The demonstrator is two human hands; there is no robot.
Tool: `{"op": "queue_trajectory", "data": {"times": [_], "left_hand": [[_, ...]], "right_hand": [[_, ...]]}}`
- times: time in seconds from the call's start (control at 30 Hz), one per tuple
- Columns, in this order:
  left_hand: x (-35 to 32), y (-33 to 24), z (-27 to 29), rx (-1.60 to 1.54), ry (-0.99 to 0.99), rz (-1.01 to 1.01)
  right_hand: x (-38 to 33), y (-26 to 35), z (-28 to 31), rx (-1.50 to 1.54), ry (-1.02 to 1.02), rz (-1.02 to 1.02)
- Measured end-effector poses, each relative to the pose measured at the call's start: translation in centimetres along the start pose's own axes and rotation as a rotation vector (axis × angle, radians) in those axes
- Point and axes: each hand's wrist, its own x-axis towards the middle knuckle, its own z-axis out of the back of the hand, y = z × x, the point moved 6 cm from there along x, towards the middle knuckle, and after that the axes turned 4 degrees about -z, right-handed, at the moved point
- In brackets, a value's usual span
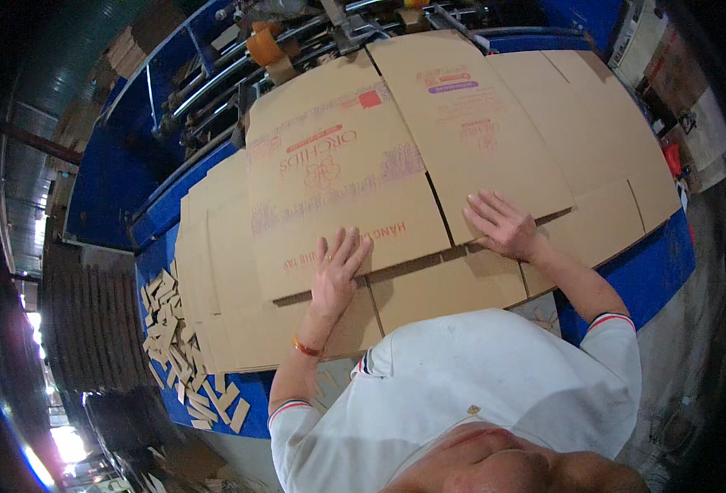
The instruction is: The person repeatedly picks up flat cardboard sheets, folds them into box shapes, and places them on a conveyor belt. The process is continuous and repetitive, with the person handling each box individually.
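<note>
A flat printed cardboard box blank (342,197) lies in front of me, its far edge up against the machine's rollers. Red and purple print covers its panels, and a dark slot runs between the two main ones. My left hand (338,267) rests on the near part of the left panel, fingers spread. On the right panel's near edge lies my right hand (501,226), its fingers stretched out over the board and its thumb partly hidden near the edge. Beneath this blank are larger plain cardboard sheets (453,283), which stick out to both sides and toward me.
The blue machine table (252,403) carries the sheets. Small cardboard offcuts (174,337) are heaped at its left end. Metal rollers with an orange wheel (264,48) stand along the far side. Tall stacks of dark sheets (92,329) rise at the left.
</note>
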Motion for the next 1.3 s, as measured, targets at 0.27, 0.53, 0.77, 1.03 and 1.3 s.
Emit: {"op": "queue_trajectory", "data": {"times": [0.27,0.53,0.77,1.03,1.3], "left_hand": [[4.2,4.5,-1.4,0.145,-0.022,-0.028],[5.6,5.3,-0.7,0.217,-0.142,0.050],[7.9,8.2,-0.5,0.146,-0.141,0.023],[10.6,10.5,-1.1,0.134,-0.229,0.042],[9.2,10.1,-1.3,0.322,-0.218,0.161]], "right_hand": [[4.5,-3.7,-4.5,-0.003,-0.058,0.021],[5.5,-5.0,-2.4,-0.037,-0.121,-0.195],[7.2,-6.7,-3.8,-0.088,-0.023,-0.173],[9.9,-9.9,-6.2,-0.133,-0.012,-0.172],[6.1,-11.5,-7.0,-0.211,-0.025,-0.424]]}}
